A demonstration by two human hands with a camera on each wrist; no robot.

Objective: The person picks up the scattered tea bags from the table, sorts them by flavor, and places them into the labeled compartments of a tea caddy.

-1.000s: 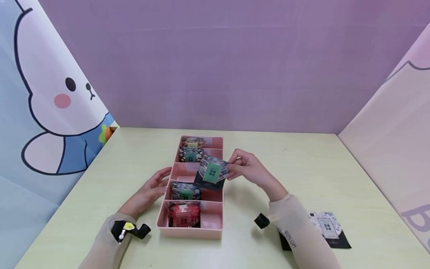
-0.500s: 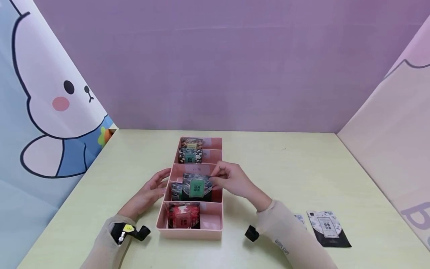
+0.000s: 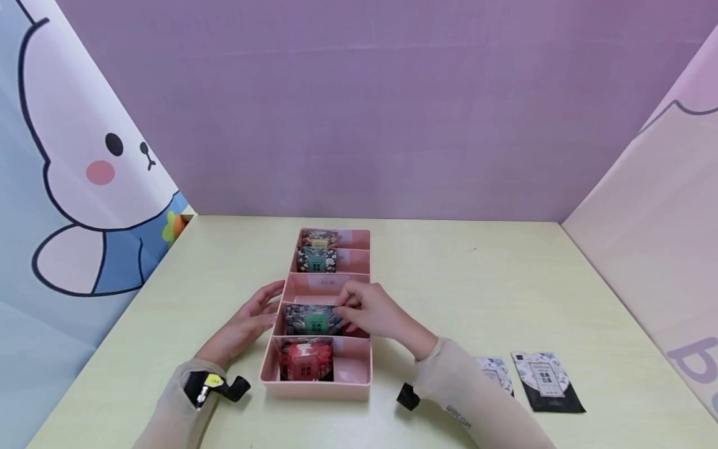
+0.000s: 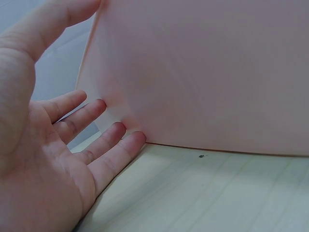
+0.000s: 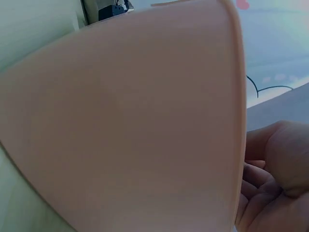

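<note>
A long pink divided box [image 3: 316,390] stands on the table. My left hand [image 3: 247,321] rests against its left side, and the fingers touch the wall in the left wrist view, loosely extended. My right hand [image 3: 373,315] reaches over the right side and pinches the right edge of a dark tea sachet with a green label [image 3: 315,320], low in the second compartment from the front. An earlier green-label sachet there is covered or cannot be told apart. In the right wrist view, the box wall [image 5: 125,121] hides the right fingertips.
The front compartment holds a red sachet [image 3: 305,360]. A black-and-white floral sachet [image 3: 316,260] and an orange-patterned one [image 3: 320,239] stand in the back compartments. Two white-and-black sachets, one nearer the sleeve [image 3: 496,372] and one farther right [image 3: 548,381], lie on the table.
My right hand has moved left and down, lowering the green-label sachet from above the box into the second compartment from the front. My left hand has stayed against the box.
</note>
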